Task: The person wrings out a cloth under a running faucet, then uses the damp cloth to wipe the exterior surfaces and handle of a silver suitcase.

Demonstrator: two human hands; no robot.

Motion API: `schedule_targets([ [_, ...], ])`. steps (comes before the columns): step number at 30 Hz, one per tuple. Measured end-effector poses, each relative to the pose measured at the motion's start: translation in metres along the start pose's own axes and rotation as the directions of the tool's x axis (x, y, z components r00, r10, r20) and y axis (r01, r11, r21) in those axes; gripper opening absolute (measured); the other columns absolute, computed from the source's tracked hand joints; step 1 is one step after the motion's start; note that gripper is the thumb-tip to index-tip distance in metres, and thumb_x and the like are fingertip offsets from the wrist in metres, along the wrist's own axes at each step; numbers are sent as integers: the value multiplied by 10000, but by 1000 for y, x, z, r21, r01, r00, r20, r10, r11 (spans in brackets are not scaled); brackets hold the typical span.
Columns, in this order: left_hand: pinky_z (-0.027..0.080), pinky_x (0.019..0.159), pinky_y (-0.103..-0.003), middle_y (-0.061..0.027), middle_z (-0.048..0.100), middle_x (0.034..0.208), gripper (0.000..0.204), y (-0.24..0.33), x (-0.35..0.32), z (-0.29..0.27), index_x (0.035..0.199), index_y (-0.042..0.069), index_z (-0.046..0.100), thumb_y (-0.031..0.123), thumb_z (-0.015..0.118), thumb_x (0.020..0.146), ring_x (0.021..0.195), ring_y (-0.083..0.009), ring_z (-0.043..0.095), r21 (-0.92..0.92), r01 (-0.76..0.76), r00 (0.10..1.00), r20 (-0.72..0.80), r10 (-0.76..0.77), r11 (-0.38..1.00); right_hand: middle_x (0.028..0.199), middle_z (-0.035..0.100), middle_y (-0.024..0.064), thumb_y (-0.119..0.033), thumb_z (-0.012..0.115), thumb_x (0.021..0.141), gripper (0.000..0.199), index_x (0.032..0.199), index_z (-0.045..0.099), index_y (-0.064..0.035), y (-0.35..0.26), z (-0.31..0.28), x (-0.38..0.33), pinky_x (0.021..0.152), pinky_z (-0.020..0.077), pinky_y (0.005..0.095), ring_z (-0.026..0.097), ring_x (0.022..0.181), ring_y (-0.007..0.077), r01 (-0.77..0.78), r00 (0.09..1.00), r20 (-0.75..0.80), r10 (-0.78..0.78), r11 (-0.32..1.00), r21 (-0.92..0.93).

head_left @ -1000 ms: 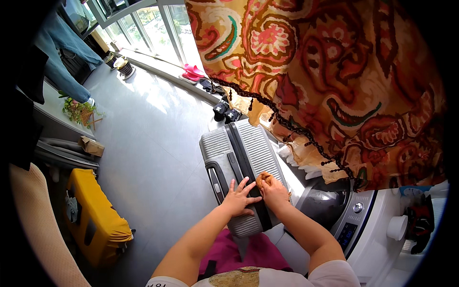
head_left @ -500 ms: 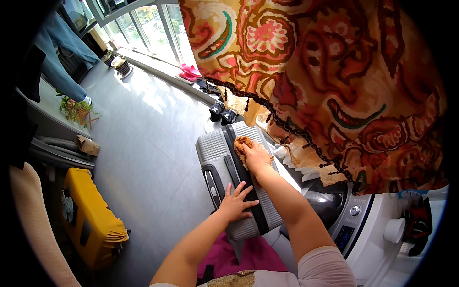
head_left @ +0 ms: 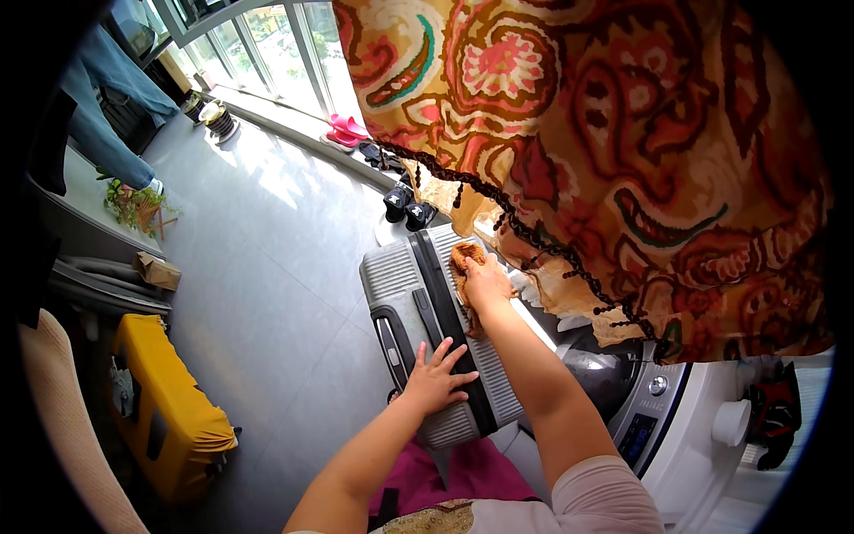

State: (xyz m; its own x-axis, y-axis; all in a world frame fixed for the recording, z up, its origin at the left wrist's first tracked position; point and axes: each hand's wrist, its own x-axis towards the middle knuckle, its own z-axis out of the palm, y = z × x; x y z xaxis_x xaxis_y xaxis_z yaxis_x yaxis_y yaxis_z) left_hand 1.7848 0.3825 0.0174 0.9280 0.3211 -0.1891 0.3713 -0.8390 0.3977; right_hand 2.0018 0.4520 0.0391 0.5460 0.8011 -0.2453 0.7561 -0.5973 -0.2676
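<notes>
A silver-grey ribbed suitcase (head_left: 389,269) with a black centre band stands in front of me, its black side handle (head_left: 389,343) facing left. My left hand (head_left: 436,381) lies on the near part of its upper face, fingers spread across the black band. In my right hand (head_left: 488,281) is a bunched orange-brown cloth (head_left: 465,256), pressed against the ribbed shell near the far end. Part of the cloth hangs down beside my wrist, and my fingertips are partly hidden.
A patterned red-and-gold cloth (head_left: 569,160) hangs at the right, above a front-loading washing machine (head_left: 654,405). Left on the grey floor (head_left: 258,303) stands a yellow-covered suitcase (head_left: 169,400). Black shoes (head_left: 409,206) and pink slippers (head_left: 345,130) lie by the window; potted plants stand farther back.
My right hand has slid the cloth slightly right and toward me, and more of the cloth trails below. My left hand keeps its place on the suitcase.
</notes>
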Motion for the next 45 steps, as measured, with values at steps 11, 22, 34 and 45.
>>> schedule_targets([
  [11, 107, 1107, -698, -14, 300, 1540, 497, 3, 1, -4, 1255, 431, 609, 566, 667, 780, 1468, -295, 144, -31, -9, 1000, -10, 9, 999, 1137, 522, 121, -200, 486, 948, 437, 1376, 489, -290, -12, -8, -27, 833, 531, 408, 602, 1039, 308, 174, 982, 98, -159, 969, -178],
  [22, 103, 1113, -686, -5, 311, 1528, 490, 0, -14, 3, 1246, 442, 615, 576, 664, 778, 1465, -288, 140, -11, 4, 1000, -18, -4, 1000, 969, 538, 101, -209, 560, 883, 430, 1311, 587, -222, 69, 23, -173, 692, 533, 385, 604, 850, 271, 164, 986, 36, -160, 967, -194],
  [34, 99, 1118, -690, 1, 265, 1556, 510, 2, -11, -11, 1287, 430, 587, 527, 674, 794, 1482, -273, 90, -38, 8, 996, 85, -5, 999, 970, 552, 102, -217, 605, 880, 314, 1189, 650, -187, -10, 36, -48, 716, 508, 386, 598, 893, 279, 310, 855, -411, -315, 947, -82],
  [45, 94, 1117, -689, -1, 275, 1553, 505, 4, -6, -7, 1272, 436, 597, 544, 671, 785, 1480, -275, 105, -17, 1, 999, 42, 0, 1000, 1073, 526, 150, -277, 548, 930, 316, 1235, 619, -231, 13, -12, -36, 793, 509, 451, 609, 977, 347, -153, 988, -10, 155, 981, 120],
])
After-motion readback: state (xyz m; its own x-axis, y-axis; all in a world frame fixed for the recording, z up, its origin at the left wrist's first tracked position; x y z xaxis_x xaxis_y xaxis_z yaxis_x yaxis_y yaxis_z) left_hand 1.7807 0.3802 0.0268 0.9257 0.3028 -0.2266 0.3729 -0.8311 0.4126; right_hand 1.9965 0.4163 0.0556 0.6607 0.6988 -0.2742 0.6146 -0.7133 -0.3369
